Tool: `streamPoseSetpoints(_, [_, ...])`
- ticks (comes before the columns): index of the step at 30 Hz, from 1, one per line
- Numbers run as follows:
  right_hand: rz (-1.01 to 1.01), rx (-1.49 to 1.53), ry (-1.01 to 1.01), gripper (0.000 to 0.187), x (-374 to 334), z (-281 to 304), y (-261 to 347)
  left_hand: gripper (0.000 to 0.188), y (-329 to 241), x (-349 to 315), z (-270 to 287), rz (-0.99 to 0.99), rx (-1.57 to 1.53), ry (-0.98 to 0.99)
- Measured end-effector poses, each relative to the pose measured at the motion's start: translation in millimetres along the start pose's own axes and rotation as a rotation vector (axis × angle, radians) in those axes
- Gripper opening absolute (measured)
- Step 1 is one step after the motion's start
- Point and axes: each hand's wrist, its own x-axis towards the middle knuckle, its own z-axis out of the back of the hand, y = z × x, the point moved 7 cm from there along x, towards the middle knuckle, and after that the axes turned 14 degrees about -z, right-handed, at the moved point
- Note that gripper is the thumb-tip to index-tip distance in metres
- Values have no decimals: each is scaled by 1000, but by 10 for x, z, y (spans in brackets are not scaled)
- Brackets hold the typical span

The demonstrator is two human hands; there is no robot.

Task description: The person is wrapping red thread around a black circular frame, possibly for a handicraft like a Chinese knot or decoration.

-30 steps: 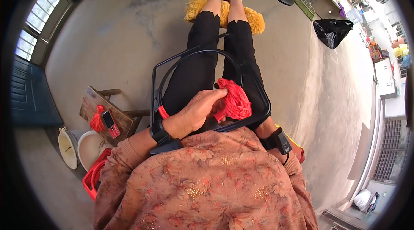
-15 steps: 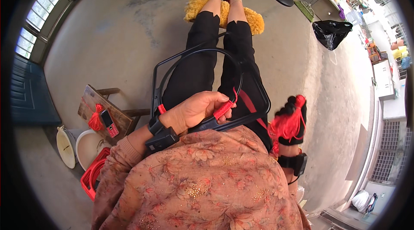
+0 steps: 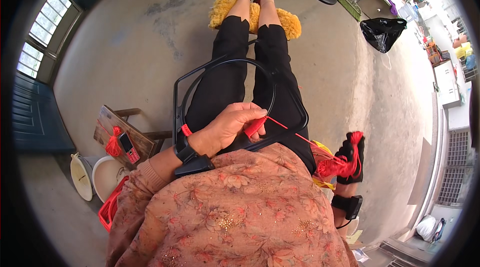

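No letter or number is legible — not even on the phone (its keys show too small).

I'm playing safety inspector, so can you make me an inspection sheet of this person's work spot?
Surface: lap in black trousers, bearing a black frame.
Things in hand: the frame's red wrapping; a red cord bundle, one strand stretching between the hands.
Hands: left hand pinches the wrapping; right hand, black-gloved, grips the bundle out to the side.
Clutter: wooden stool with a phone and more red cord; two pale containers nearby.
Cables: short black cable by the right wrist device.
Surroundings: grey floor; yellow fluffy roll under the legs; black bag ahead, right.
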Motion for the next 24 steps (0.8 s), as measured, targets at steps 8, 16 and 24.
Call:
streamPoseSetpoints(8, [-366,-281,397,42,425,-987,-554,15,-22,-39,-29,-2,-71,12])
streamPoseSetpoints(16, [-253,-446,557,39,657,-2011,-868,15,-103,-81,5,-99,-100,36])
streamPoseSetpoints(24, [-118,-672,514,32,751,-2213,-1020,20,-95,-85,-8,-134,77,9])
